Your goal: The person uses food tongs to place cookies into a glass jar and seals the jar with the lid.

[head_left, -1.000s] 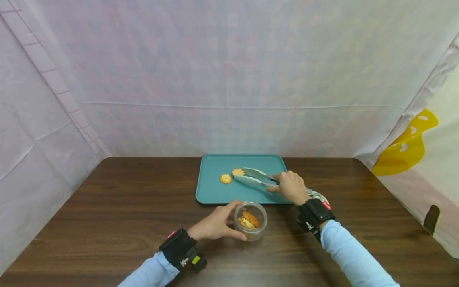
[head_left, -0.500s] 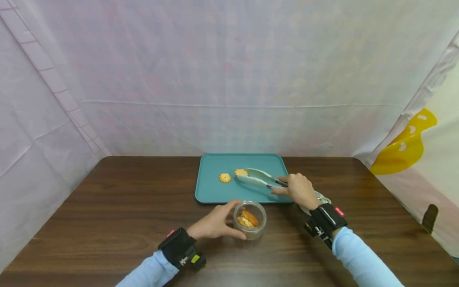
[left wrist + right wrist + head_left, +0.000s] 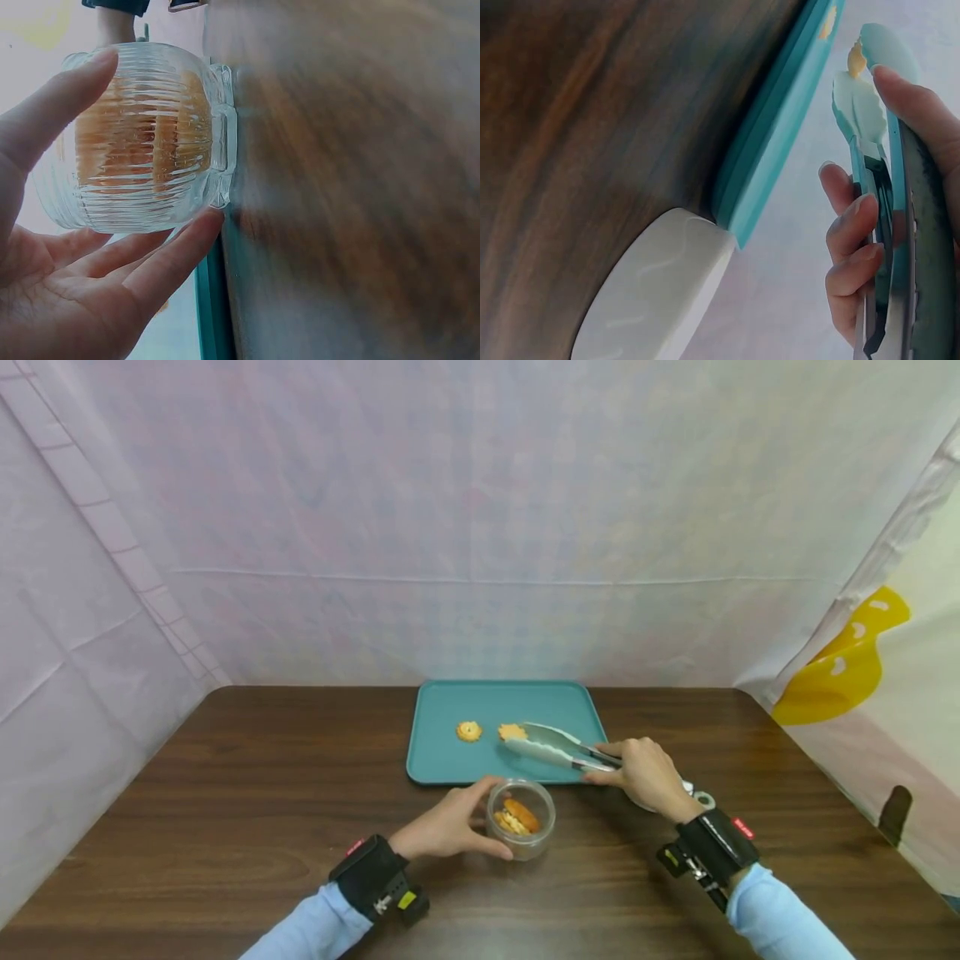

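My left hand (image 3: 448,827) holds a small clear glass jar (image 3: 542,843) at its side, thumb on one side and fingers on the other. Through its ribbed wall several golden biscuits (image 3: 142,139) show, stacked inside. The jar stands on the table in front of the tray. In my right hand (image 3: 648,777) is a pair of tongs (image 3: 542,752) with pale green tips, the thumb on one arm and fingers on the other. A scalloped biscuit (image 3: 512,732) sits between the tips, over the teal tray (image 3: 435,764). Another round biscuit (image 3: 468,732) lies on the tray to the left.
A white dish (image 3: 656,289) stands against the tray's near right corner, mostly hidden behind my right hand in the head view. Dark wooden table (image 3: 262,793) surrounds the tray. Pale cloth (image 3: 480,527) hangs behind, and a yellow shape (image 3: 832,681) shows at the right.
My right hand has drawn the tongs and the biscuit to the right and slightly nearer. The left hand and jar stay in place.
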A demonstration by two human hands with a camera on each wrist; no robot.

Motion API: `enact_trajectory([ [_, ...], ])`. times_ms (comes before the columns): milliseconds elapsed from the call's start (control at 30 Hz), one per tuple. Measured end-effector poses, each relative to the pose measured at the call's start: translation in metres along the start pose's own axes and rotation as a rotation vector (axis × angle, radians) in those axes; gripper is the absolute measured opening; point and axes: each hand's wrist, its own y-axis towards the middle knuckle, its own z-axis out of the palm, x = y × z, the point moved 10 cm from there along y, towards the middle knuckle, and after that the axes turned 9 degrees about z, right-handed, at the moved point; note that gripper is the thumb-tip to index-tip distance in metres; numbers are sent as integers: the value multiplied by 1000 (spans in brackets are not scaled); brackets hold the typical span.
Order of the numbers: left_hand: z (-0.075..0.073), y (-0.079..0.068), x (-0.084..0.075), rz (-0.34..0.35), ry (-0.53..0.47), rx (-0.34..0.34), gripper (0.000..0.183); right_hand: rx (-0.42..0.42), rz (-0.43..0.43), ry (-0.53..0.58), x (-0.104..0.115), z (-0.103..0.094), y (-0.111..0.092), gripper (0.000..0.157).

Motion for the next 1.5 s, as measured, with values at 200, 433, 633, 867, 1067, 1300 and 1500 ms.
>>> enact_trajectory([
  [200,0,-1,-1,-13,-12,-4,73,5,-7,5,0,-5,-8,58],
  [433,1,-1,-1,-18,-28,-3,73,-22,-55,18,4,-15,-20,56],
  [633,1,-1,0,-13,-31,1,73,-40,-70,26,6,-27,-30,56],
  [867,0,-1,-1,-4,-21,1,73,-37,-91,69,9,-37,-41,54],
  [1067,1,-1,0,-9,-18,1,73,-76,-129,104,13,-49,-51,49],
  [1300,1,-1,1,-6,-8,5,75,-100,-171,147,16,-56,-61,48],
  [1500,1,-1,2,-10,2,4,76,-85,-212,172,22,-57,-64,48],
])
